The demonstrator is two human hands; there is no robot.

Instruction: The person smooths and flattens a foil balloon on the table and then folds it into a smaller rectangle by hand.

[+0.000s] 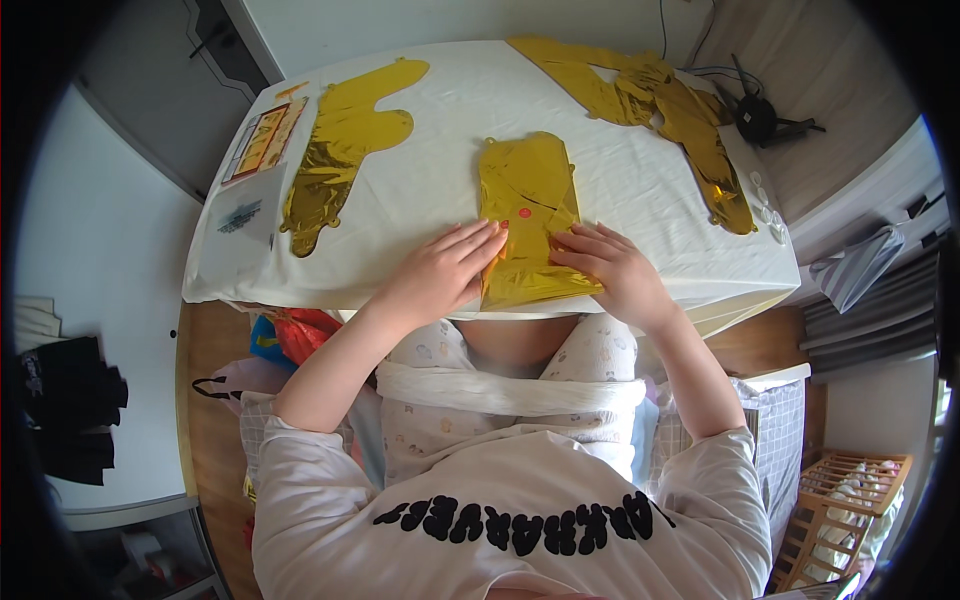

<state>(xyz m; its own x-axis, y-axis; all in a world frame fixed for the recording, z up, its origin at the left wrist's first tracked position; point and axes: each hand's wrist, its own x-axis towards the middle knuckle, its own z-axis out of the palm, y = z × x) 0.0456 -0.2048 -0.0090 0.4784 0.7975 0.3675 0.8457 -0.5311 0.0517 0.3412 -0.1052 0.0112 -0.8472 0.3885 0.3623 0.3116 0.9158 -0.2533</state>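
Note:
A flat gold foil balloon (528, 175), folded into a rough rectangle, lies at the near edge of the table in front of me. Small reddish round marks show near its middle. My left hand (436, 268) rests on its left edge, fingers stretched out and close together. From the other side my right hand (618, 272) lies on the right edge, its fingers extended and slightly bent over the foil. Another deflated gold foil balloon (345, 135) is spread out at the left, with rounded lobes. A third, crumpled gold foil balloon (640, 95) stretches across the far right.
A printed card or packet (265, 140) and a clear plastic bag (240, 215) lie on the table's left side. Small clear pieces (768, 215) line the right edge of the white tablecloth (430, 185). A black stand (757, 120) is at the far right corner.

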